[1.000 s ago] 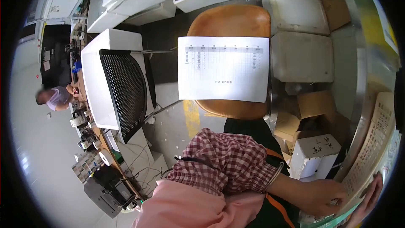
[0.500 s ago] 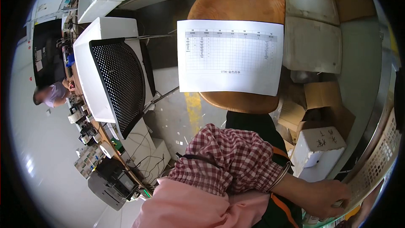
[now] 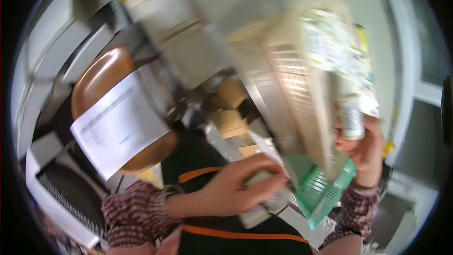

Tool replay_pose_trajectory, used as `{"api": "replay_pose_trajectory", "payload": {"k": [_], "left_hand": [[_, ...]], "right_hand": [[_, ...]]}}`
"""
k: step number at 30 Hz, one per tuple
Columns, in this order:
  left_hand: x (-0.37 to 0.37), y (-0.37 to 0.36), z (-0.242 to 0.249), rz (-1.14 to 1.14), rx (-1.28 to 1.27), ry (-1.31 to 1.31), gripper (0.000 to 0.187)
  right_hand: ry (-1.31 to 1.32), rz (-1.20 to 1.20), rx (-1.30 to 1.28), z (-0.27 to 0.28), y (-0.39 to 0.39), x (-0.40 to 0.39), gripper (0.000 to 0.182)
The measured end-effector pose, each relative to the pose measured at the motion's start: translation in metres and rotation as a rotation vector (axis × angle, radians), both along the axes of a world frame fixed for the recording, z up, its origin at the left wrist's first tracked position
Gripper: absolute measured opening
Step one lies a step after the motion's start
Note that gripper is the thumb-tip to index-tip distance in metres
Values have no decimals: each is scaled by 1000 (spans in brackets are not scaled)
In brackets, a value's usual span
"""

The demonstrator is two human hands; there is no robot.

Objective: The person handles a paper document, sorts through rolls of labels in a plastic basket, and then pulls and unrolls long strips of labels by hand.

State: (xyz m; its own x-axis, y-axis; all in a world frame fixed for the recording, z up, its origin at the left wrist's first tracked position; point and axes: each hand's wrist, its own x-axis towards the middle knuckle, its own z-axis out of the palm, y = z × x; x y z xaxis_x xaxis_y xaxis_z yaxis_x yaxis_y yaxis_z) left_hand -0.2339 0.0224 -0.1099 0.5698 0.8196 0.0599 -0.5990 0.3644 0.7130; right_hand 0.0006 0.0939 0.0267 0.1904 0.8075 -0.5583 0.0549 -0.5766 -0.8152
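Note:
My left hand (image 3: pixel 240 184) reaches in from the lower left, its fingers curled round a small pale container (image 3: pixel 264 184) with a printed label. On the right, my right hand (image 3: pixel 365 149) is closed round a white labelled bottle (image 3: pixel 351 118), held roughly upright. Between the hands lies a green plastic basket (image 3: pixel 325 191). Behind it stands a beige perforated basket (image 3: pixel 299 85), blurred by motion. Several white and green packages (image 3: pixel 335 42) lie beside that basket, above my right hand.
A printed sheet (image 3: pixel 120 125) lies on a wooden chair seat (image 3: pixel 101 75) at the left. Near it is a black mesh chair back (image 3: pixel 71 198). Cardboard boxes (image 3: pixel 229 123) and a pale foam box (image 3: pixel 193 54) are near the middle.
The view has swung right, moving the chair and sheet to the left. My right hand, the green basket and the packages now show clearly. Containers are now visible in both hands.

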Motion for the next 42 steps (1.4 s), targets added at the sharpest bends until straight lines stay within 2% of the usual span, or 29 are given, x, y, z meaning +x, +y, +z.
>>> {"api": "replay_pose_trajectory", "payload": {"k": [3,5,9,11,12,18,22,24,25,27,28,29,31,33,35,36,38,42], "left_hand": [[2,5,17,-103,-98,-33,16],[9,8,24,-142,-48,-52,16],[29,12,39,-207,33,44,15],[35,8,42,-243,7,67,14],[37,6,44,-238,27,83,14],[47,3,45,-279,-4,121,14],[48,4,44,-281,-7,162,14],[45,6,45,-274,28,180,15],[44,7,44,-280,32,180,15],[44,8,41,-265,48,174,16],[43,8,39,-256,56,184,16],[43,9,37,-248,63,191,16],[40,12,34,-238,59,207,16],[37,14,32,-235,56,222,16],[33,17,29,-261,80,197,17],[30,19,26,-265,69,198,17],[25,17,24,-166,34,228,16],[23,19,20,-162,-26,215,16]], "right_hand": [[252,59,-6,9,-8,6,48],[409,48,-8,11,-15,16,48],[467,33,57,15,-25,34,47],[304,-11,103,14,-34,38,61],[346,-2,110,17,-38,40,62],[326,3,191,17,-42,47,50],[359,23,185,18,-35,41,50],[81,171,181,16,-30,31,44],[105,182,183,13,-25,26,44],[-235,437,174,7,-15,19,42],[-457,563,242,5,-9,15,34],[-448,567,244,3,-1,11,34],[-840,920,714,-2,18,3,33],[-784,896,714,-13,37,-12,31],[-967,921,894,-29,56,-23,29],[-942,894,880,-35,69,-32,22],[-936,893,877,-37,78,-29,20],[-828,867,812,-40,81,-24,15]]}}
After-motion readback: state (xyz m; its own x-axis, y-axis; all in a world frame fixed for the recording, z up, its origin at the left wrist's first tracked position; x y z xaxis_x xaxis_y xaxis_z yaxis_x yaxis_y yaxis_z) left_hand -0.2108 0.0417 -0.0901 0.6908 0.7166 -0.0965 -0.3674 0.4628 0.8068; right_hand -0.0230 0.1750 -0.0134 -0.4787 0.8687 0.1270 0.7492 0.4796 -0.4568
